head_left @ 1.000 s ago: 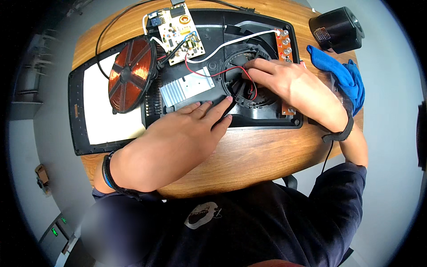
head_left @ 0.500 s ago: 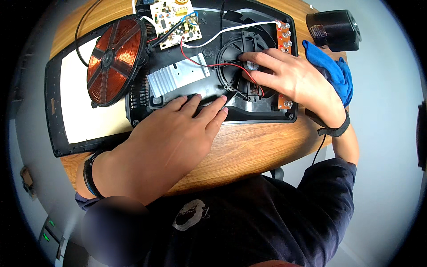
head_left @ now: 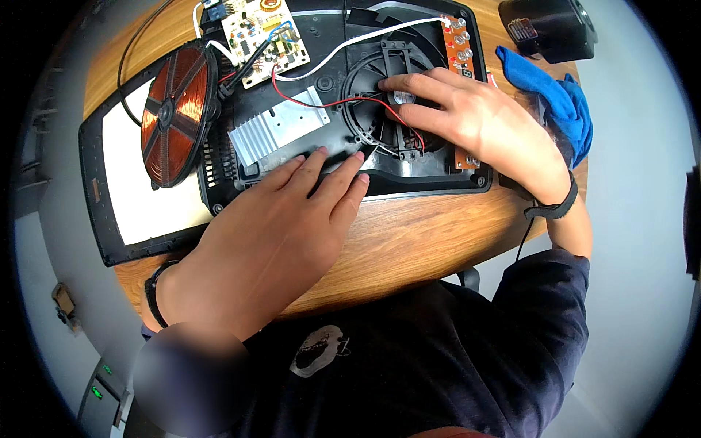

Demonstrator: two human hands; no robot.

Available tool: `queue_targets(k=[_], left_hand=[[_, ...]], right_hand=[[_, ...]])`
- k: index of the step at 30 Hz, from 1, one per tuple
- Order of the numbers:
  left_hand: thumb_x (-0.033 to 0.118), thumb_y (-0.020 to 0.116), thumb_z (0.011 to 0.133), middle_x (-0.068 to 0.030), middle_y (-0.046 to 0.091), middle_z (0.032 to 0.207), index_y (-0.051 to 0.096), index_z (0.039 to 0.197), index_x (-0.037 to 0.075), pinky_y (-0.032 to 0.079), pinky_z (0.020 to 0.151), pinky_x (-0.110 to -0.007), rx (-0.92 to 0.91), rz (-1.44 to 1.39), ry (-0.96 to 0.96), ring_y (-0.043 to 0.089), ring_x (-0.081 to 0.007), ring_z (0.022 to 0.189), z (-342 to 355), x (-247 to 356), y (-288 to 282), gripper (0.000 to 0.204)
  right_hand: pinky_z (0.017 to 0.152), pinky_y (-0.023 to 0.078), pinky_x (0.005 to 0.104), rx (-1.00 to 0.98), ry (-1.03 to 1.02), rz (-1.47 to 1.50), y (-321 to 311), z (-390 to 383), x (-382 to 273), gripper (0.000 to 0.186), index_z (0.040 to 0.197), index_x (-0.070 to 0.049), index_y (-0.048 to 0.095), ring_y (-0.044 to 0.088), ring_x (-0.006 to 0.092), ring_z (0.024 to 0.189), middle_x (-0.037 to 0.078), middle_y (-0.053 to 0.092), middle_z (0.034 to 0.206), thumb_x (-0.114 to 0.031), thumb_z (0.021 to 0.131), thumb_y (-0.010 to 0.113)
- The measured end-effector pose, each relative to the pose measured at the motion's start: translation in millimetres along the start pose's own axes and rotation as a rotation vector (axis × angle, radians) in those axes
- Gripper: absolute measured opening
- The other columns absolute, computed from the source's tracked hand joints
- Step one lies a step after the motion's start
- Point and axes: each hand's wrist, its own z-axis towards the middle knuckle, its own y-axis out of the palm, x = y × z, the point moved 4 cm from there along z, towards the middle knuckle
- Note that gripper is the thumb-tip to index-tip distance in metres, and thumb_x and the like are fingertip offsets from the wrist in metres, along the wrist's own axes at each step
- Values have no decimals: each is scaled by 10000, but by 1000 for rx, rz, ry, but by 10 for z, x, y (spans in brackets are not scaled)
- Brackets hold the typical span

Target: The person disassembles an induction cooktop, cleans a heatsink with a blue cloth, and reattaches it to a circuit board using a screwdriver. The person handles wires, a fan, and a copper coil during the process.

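My left hand (head_left: 274, 230) lies with fingers spread over the near edge of a black plastic induction cooker housing (head_left: 409, 186), just below a silver finned heat sink (head_left: 281, 125). My right hand (head_left: 475, 120) reaches into the round opening at the right. Its thumb and forefinger are closed on either side of the hub of a black cooling fan (head_left: 402, 97); the other fingers are bent and partly hidden. A red and black wire pair (head_left: 365, 98) crosses the fan near my fingertips. Beneath my right hand, an orange strip board (head_left: 458, 55) with small lamps is partly covered.
A copper coil (head_left: 179, 117) leans at the left over a black-framed panel (head_left: 120, 252) with a pale sheet. A circuit board (head_left: 266, 40) with wires stands at the far side. A blue cloth (head_left: 558, 109) and black container (head_left: 548, 29) lie right on the wooden table (head_left: 409, 233).
The view has shifted slightly, so the housing and its parts appear a little further left. Both hands keep nearly the same places on the housing and fan.
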Motion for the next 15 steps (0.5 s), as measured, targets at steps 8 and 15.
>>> queue_targets(k=[8,15], left_hand=[[293,863,953,-151,431,1813,559,1653,47,482,1307,-467,51,-1,-53,435,-358,1659,104,130,-119,802],[279,875,935,-175,451,1786,550,1653,37,481,1304,-460,64,0,-34,432,-357,1666,270,198,-127,825]], right_hand=[[990,677,464,38,105,99,-32,-64,-58,354,1244,-71,733,773,389,1267,89,633,1657,17,902,758],[1012,657,434,55,139,32,6,-138,-118,273,1220,-130,739,765,354,1269,132,624,1652,-68,955,725]])
